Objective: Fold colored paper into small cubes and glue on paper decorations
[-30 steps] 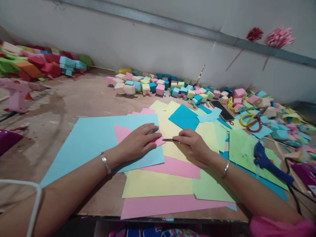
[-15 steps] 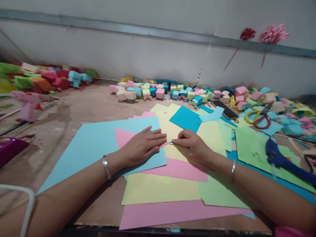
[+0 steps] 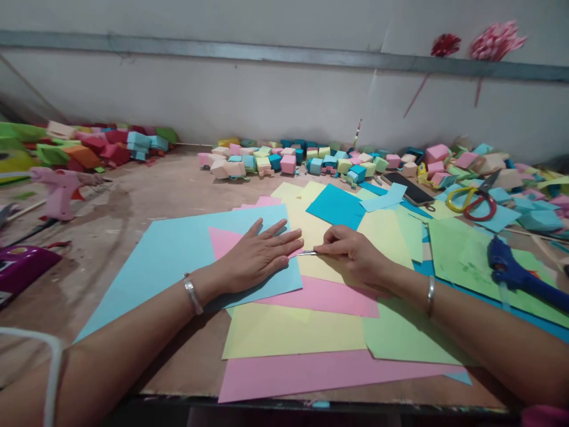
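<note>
My left hand (image 3: 262, 254) lies flat with its fingers spread, pressing a pointed piece of pink paper (image 3: 223, 242) onto a large light blue sheet (image 3: 173, 255). To its right, my right hand (image 3: 355, 254) is closed in a pinch on a thin silver metal tool (image 3: 307, 252). The tool's narrow end points left and meets the edge of the pink piece, close to my left fingertips. Its other end is hidden in my fingers, so I cannot tell its exact kind. Yellow paper (image 3: 306, 270) and a pink sheet (image 3: 338, 296) lie under my right hand.
Small paper boxes (image 3: 288, 163) line the wall. A phone (image 3: 409, 188), scissors (image 3: 472, 201) and a blue glue gun (image 3: 524, 276) lie right. A pink glue gun (image 3: 60, 193) and a purple device (image 3: 26, 273) stand left. A white bar (image 3: 56, 367) crosses the lower left.
My left fingers have spread apart. The tool in my right hand now shows more of its length, with my right fingers slightly farther from the left ones. The camera view has shifted a little.
</note>
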`<state>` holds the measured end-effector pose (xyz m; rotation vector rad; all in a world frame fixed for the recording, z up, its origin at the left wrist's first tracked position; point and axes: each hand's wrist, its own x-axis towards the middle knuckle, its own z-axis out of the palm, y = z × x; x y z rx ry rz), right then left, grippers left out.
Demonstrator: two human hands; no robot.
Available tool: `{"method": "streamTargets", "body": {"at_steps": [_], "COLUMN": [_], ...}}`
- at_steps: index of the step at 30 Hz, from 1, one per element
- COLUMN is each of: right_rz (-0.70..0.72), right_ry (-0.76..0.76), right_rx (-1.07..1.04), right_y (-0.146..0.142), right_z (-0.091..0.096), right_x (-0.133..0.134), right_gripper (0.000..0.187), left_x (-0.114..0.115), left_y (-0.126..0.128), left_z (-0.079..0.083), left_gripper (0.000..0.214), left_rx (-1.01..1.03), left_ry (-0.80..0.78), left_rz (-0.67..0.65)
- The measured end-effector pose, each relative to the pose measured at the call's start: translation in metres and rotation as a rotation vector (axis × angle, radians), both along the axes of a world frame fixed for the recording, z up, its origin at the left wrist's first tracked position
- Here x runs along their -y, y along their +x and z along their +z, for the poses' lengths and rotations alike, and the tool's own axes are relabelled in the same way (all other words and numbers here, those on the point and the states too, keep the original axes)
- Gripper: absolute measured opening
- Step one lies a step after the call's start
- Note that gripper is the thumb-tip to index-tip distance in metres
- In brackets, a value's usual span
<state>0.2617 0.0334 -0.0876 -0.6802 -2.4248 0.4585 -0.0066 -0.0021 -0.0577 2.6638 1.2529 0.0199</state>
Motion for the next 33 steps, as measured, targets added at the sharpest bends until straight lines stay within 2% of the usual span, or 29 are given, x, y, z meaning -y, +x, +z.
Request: {"method": "streamTargets", "body": {"at_steps": [8, 13, 16, 19, 23, 26, 33], "right_rz": [0.068, 0.064, 0.042, 0.014, -0.001, 0.027, 0.134], "right_ry": [0.099, 0.086, 0.087, 0.087, 0.062, 0.045, -0.092], "right_rx": [-0.061, -0.094, -0.110, -0.136, -0.140, -0.136, -0.110], "right_y": [-0.018, -0.023, -0.023, -0.022, -0.020, -0.017, -0.004], "right_z": [0.001, 0.000, 0.001, 0.002, 0.004, 0.006, 0.011], "right_x": [0.004, 0.005, 0.007, 0.011, 0.012, 0.009, 0.001], "right_gripper": [0.021, 0.017, 0.016, 0.013, 0.012, 0.014, 0.016], "left_x": [0.000, 0.003, 0.004, 0.002, -0.002, -0.003, 0.003], "left_y": [0.007, 0.019, 0.018, 0.008, -0.007, -0.009, -0.004], "left_z": [-0.002, -0.004, 0.000, 0.007, 0.011, 0.010, 0.010], "left_gripper": [0.048, 0.047, 0.047, 0.042, 0.039, 0.043, 0.045], "left_rx": [0.036, 0.069, 0.123, 0.143, 0.067, 0.038, 0.018], "left_ry": [0.001, 0.035, 0.074, 0.103, -0.002, -0.062, -0.059], "left_rz": [0.017, 0.023, 0.043, -0.008, -0.093, -0.075, -0.057]}}
